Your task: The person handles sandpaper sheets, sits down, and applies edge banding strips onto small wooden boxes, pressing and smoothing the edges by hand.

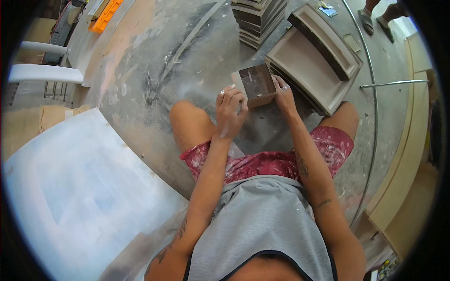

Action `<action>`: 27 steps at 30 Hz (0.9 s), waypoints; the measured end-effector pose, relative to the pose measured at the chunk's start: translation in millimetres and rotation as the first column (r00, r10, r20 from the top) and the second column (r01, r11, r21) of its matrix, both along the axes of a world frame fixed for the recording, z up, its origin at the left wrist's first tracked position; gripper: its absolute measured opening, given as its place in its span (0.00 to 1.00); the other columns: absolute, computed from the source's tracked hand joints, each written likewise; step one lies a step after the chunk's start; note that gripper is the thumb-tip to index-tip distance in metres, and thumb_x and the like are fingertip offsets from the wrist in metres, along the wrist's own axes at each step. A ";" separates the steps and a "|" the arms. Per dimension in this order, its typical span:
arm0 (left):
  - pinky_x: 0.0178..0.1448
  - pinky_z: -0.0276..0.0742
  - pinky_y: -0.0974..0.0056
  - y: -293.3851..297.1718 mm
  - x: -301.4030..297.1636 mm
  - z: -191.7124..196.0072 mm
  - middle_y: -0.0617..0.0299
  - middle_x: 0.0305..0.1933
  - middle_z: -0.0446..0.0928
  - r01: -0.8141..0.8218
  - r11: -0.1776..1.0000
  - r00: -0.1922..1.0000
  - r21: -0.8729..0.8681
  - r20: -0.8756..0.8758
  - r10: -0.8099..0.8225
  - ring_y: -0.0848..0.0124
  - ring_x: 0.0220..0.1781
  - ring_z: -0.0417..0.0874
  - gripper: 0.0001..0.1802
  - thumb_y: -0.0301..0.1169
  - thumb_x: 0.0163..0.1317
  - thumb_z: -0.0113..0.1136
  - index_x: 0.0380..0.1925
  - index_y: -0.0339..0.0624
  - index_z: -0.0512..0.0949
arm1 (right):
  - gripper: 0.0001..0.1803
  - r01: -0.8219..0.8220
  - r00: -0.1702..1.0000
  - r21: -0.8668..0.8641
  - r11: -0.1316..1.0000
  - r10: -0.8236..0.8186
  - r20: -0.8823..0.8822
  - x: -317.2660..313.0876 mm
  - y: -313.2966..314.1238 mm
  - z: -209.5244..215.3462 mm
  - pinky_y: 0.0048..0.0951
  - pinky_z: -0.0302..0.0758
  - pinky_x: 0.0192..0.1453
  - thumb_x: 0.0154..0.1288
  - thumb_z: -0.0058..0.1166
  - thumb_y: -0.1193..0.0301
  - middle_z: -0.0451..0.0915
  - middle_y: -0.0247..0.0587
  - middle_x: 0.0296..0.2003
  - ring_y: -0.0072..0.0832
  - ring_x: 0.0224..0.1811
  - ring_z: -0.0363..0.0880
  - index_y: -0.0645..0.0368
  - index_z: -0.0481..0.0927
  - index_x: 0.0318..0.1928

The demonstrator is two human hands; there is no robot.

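Note:
Above my knees, a small open-topped box (pixel 256 86) with dark brown inner faces and a paler left side is held tilted. My right hand (pixel 284 95) grips its right side, the thumb and fingers closed over the edge. At the box's left side is my left hand (pixel 231 107), its fingers bent and drawn together, with whitish dust on the fingertips. Whatever lies between those fingers is too small or hidden to make out.
Shallow grey-brown trays (pixel 300 56) lie ahead to the right, beside a tall stack (pixel 259 21). A pale blue-white board (pixel 89 187) is at my left. A hose (pixel 373 103) and metal rod (pixel 396 84) run along the right. Another person's feet (pixel 375 24) stand at the far right.

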State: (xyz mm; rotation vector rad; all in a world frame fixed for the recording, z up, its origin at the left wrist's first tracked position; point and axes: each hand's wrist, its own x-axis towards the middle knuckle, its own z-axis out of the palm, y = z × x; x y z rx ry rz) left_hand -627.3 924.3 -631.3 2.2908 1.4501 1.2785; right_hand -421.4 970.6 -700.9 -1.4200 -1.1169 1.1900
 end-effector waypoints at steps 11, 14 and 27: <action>0.66 0.72 0.48 1.5 -3.0 -4.2 0.51 0.51 0.75 0.033 0.995 0.999 -0.089 -0.017 -0.035 0.46 0.64 0.75 0.08 0.24 0.66 0.57 0.44 0.37 0.74 | 0.11 -0.226 0.871 0.754 0.617 -0.218 0.440 -1.6 -3.4 83.0 0.39 0.74 0.60 0.61 0.63 0.78 0.83 0.41 0.47 0.39 0.54 0.80 0.57 0.85 0.45; 0.64 0.73 0.48 2.5 -5.5 -5.5 0.49 0.53 0.75 0.058 0.995 0.978 -0.084 0.204 -0.040 0.45 0.63 0.76 0.08 0.24 0.66 0.56 0.45 0.37 0.74 | 0.11 -0.518 0.778 0.619 0.591 0.025 0.628 -6.2 -14.4 100.7 0.40 0.73 0.62 0.58 0.66 0.77 0.82 0.38 0.48 0.40 0.58 0.78 0.54 0.86 0.43; 0.63 0.79 0.53 -1.3 -18.8 7.8 0.55 0.51 0.79 0.108 0.991 0.987 -0.077 0.127 -0.098 0.52 0.64 0.79 0.09 0.21 0.57 0.65 0.38 0.40 0.78 | 0.20 -0.686 0.615 0.449 0.572 0.127 0.779 -18.2 -15.2 98.0 0.40 0.67 0.65 0.49 0.69 0.72 0.80 0.28 0.51 0.34 0.60 0.75 0.45 0.85 0.46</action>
